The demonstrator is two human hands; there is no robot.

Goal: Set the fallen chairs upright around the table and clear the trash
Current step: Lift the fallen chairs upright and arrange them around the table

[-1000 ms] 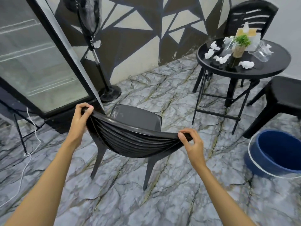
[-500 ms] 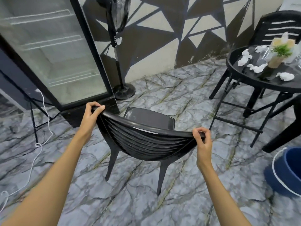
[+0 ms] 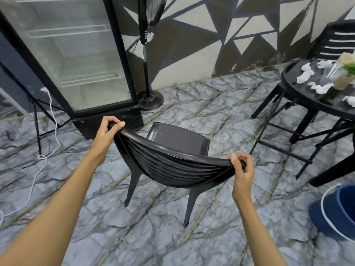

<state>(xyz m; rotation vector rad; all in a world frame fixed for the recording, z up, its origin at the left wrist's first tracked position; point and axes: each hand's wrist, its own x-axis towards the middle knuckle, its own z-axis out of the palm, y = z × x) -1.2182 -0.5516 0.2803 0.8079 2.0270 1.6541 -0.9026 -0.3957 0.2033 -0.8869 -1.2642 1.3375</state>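
A black plastic chair (image 3: pixel 178 139) stands upright on the marble floor in front of me. My left hand (image 3: pixel 107 133) grips the left end of its curved backrest and my right hand (image 3: pixel 243 169) grips the right end. The round black table (image 3: pixel 299 93) is at the right edge, with crumpled white tissues (image 3: pixel 305 73), a clear plastic cup (image 3: pixel 329 72) and a small potted plant (image 3: pixel 345 77) on it. Another black chair (image 3: pixel 338 41) stands upright behind the table.
A glass-door fridge (image 3: pixel 76 60) stands at the left, with a standing fan (image 3: pixel 148 54) beside it. A blue bucket (image 3: pixel 338 212) sits at the lower right. A white cable (image 3: pixel 44 150) and a black tripod leg lie at the far left.
The view has swung left, so the table and bucket slid toward the right edge. Both hands keep their grip on the chair's backrest, and the chair stays upright.
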